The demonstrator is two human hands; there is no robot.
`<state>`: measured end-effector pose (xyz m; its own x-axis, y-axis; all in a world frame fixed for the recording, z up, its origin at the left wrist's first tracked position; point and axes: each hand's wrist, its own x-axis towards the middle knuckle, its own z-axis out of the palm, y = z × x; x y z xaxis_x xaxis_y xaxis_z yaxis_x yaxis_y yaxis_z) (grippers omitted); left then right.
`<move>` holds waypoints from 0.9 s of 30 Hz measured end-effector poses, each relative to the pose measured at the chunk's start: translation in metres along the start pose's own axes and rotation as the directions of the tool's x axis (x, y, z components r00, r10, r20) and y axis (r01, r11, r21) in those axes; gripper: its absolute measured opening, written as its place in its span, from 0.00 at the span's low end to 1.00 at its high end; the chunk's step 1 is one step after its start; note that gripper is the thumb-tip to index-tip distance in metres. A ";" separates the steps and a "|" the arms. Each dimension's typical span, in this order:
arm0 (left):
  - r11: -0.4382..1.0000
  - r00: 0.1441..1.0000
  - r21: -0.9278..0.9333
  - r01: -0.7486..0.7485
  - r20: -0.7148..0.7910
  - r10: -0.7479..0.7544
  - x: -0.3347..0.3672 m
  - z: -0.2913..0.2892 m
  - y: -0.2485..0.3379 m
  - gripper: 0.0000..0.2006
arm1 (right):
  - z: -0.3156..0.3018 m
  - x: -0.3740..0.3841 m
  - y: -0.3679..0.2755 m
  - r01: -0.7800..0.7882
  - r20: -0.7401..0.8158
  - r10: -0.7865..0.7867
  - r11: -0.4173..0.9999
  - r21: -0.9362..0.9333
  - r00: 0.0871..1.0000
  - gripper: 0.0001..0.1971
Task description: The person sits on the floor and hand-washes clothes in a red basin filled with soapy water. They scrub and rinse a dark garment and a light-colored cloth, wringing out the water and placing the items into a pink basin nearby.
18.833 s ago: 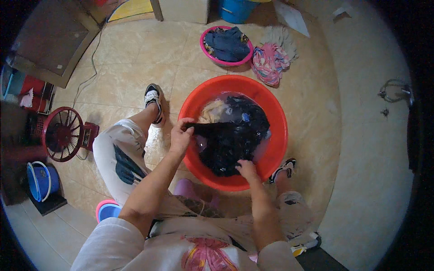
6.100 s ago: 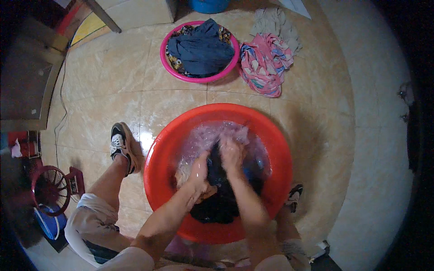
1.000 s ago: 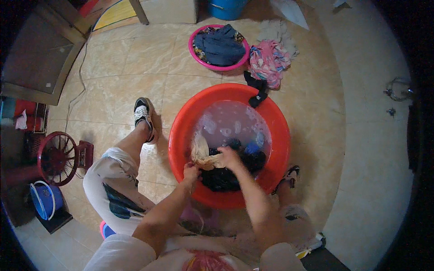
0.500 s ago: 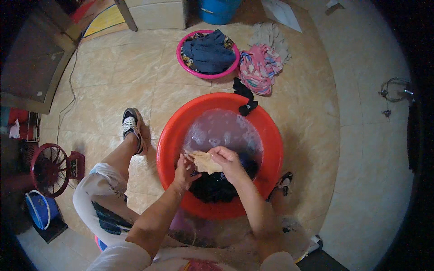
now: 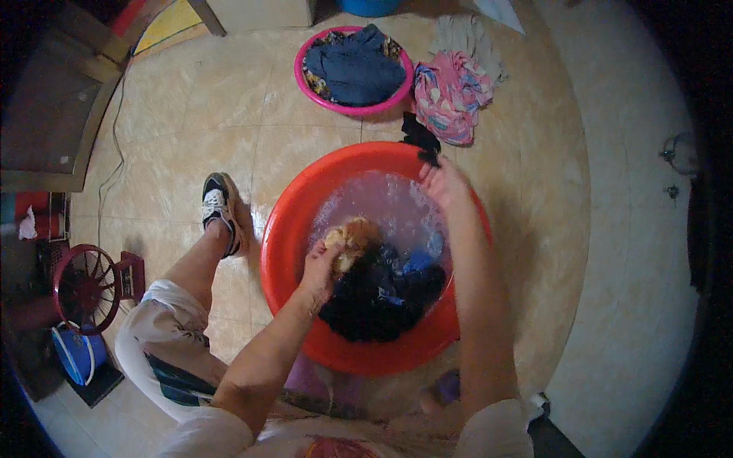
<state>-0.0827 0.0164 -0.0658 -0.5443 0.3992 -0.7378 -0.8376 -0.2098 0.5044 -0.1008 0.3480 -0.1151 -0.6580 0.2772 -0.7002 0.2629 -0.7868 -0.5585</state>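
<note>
My left hand [image 5: 321, 267] is closed on a wet beige cloth [image 5: 353, 232], which lies bunched at the water's surface in a large red basin [image 5: 286, 229]. My right hand [image 5: 444, 185] reaches over the basin's far right rim. Its fingers look apart, with the tips at a black sock [image 5: 420, 133] draped across that rim; they hide the sock's lower end. Dark wet clothes [image 5: 374, 305] are heaped in the near part of the basin, with a blue piece [image 5: 418, 261] among them. Cloudy, sudsy water [image 5: 366, 191] fills the far part.
Beyond the basin stands a pink-rimmed tub [image 5: 408, 84] piled with dark clothes. Beside it a pink patterned cloth [image 5: 454, 95] lies on the tiled floor. At the left are a dark red fan [image 5: 85, 290] and a blue bucket [image 5: 76, 355].
My right hand has let go of the beige cloth and moved far and right to the sock. My left hand has kept the cloth, now lower at the water. The view has shifted slightly.
</note>
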 end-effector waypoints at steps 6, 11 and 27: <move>0.984 0.997 0.166 -0.061 -0.028 0.067 -0.002 0.000 0.013 0.14 | 0.071 -0.085 -0.089 0.567 0.104 -0.599 0.791 0.227 0.794 0.22; 0.955 0.983 0.246 -0.168 0.120 0.142 -0.004 0.033 0.018 0.16 | 0.060 -0.099 -0.013 0.088 0.154 -0.034 0.930 -0.357 0.987 0.31; 0.944 0.941 0.284 -0.170 -0.236 0.241 0.094 -0.028 -0.046 0.33 | 0.012 -0.037 0.190 0.267 0.305 -0.388 -0.150 -0.952 0.869 0.24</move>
<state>-0.0967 0.0379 -0.1707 -0.7251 0.1144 -0.6791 -0.6846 -0.0124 0.7288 -0.0351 0.1819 -0.1901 -0.8896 0.3782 -0.2560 0.4564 0.7169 -0.5269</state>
